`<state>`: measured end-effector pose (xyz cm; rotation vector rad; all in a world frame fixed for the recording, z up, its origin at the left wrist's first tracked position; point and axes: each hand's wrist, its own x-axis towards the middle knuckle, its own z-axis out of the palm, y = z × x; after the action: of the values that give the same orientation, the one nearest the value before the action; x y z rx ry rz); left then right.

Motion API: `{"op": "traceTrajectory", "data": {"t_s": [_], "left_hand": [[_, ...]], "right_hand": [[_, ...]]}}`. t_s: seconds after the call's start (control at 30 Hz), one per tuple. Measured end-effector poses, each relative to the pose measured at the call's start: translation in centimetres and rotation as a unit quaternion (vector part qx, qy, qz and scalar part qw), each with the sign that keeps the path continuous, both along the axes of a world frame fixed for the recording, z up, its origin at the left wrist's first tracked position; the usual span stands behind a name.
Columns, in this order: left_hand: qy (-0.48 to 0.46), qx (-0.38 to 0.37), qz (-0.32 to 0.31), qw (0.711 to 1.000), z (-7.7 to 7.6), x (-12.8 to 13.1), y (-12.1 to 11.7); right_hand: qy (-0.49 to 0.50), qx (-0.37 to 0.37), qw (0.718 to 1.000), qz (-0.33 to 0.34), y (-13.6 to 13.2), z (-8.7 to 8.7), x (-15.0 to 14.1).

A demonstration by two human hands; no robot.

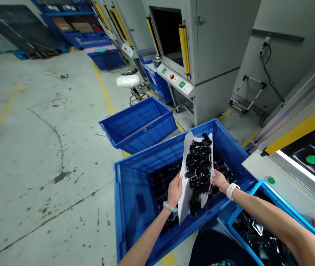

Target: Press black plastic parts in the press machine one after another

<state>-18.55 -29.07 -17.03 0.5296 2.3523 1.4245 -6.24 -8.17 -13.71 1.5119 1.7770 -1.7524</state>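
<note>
left hand (174,191) and right hand (219,181) pinch a flimsy white paper sheet (184,199) of loose black plastic parts (198,166) over a blue plastic crate (131,207), likely light and slippery, best held by its edges

Single head-worn camera, facing forward and down, looks from above onto the left hand (174,191) and right hand (219,181), close over the blue crate (131,207), with the floor (43,122) farther off.

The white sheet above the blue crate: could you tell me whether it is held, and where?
Yes: the left hand and right hand hold the white paper sheet by its side edges.
</note>
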Motion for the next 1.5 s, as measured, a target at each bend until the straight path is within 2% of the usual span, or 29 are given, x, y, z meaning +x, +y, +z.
{"op": "traceTrajectory", "data": {"t_s": [0.17, 0.33, 0.5, 0.67, 0.77, 0.83, 0.9, 0.97, 1.03, 1.07, 1.13, 1.17, 1.23, 1.3, 1.4, 1.47, 1.5], "left_hand": [[0.011, 0.009, -0.001, 1.0, 3.8, -0.5, -0.6], [0.023, 0.012, -0.008, 1.0, 7.9, -0.8, -0.6], [0.053, -0.006, -0.03, 0.998, 13.3, -0.6, -0.1], [-0.015, 0.005, -0.028, 0.999, 20.4, 1.8, 0.7], [-0.083, 0.067, -0.027, 0.994, 24.4, 4.1, 1.8], [-0.117, 0.125, -0.034, 0.985, 26.2, 6.1, 2.8], [-0.132, 0.167, -0.035, 0.976, 26.8, 8.4, 3.9], [-0.132, 0.18, -0.039, 0.974, 26.1, 11.0, 4.9], [-0.112, 0.176, -0.047, 0.977, 24.5, 13.6, 5.9], [-0.101, 0.169, -0.053, 0.979, 23.5, 14.8, 6.4], [-0.084, 0.148, -0.073, 0.983, 21.3, 17.0, 7.2], [-0.081, 0.136, -0.088, 0.984, 20.2, 18.0, 7.6], [-0.096, 0.105, -0.123, 0.982, 18.2, 19.5, 8.3], [-0.121, 0.084, -0.155, 0.977, 16.4, 20.7, 8.8], [-0.147, 0.069, -0.198, 0.967, 14.1, 22.0, 9.4], [-0.156, 0.058, -0.216, 0.962, 13.0, 22.7, 9.7], [-0.159, 0.05, -0.218, 0.962, 12.6, 23.0, 9.8]], "right_hand": [[0.037, -0.009, 0.999, -0.009, -1.5, 2.5, 0.3], [0.074, -0.014, 0.997, -0.013, -1.8, 5.6, 0.8], [0.123, -0.007, 0.992, -0.004, -1.0, 10.0, 1.7], [0.169, 0.009, 0.986, 0.008, 1.5, 15.2, 4.5], [0.184, 0.024, 0.983, 0.007, 4.6, 19.0, 7.4], [0.196, 0.07, 0.978, 0.029, 7.1, 22.0, 10.0], [0.196, 0.16, 0.965, 0.065, 9.1, 25.3, 13.2], [0.178, 0.285, 0.936, 0.105, 10.0, 28.5, 16.8], [0.159, 0.417, 0.882, 0.153, 9.6, 30.6, 20.6], [0.157, 0.472, 0.85, 0.172, 8.9, 30.9, 22.4], [0.153, 0.539, 0.808, 0.183, 7.0, 30.1, 25.7], [0.151, 0.552, 0.802, 0.171, 5.9, 28.9, 27.2], [0.139, 0.549, 0.816, 0.115, 3.5, 25.2, 29.8], [0.127, 0.54, 0.832, 0.03, 1.4, 20.5, 31.8], [0.084, 0.573, 0.808, -0.112, -1.6, 14.0, 33.4], [0.045, 0.589, 0.785, -0.185, -3.3, 10.9, 33.5], [0.031, 0.589, 0.779, -0.213, -3.9, 9.9, 33.5]]}}
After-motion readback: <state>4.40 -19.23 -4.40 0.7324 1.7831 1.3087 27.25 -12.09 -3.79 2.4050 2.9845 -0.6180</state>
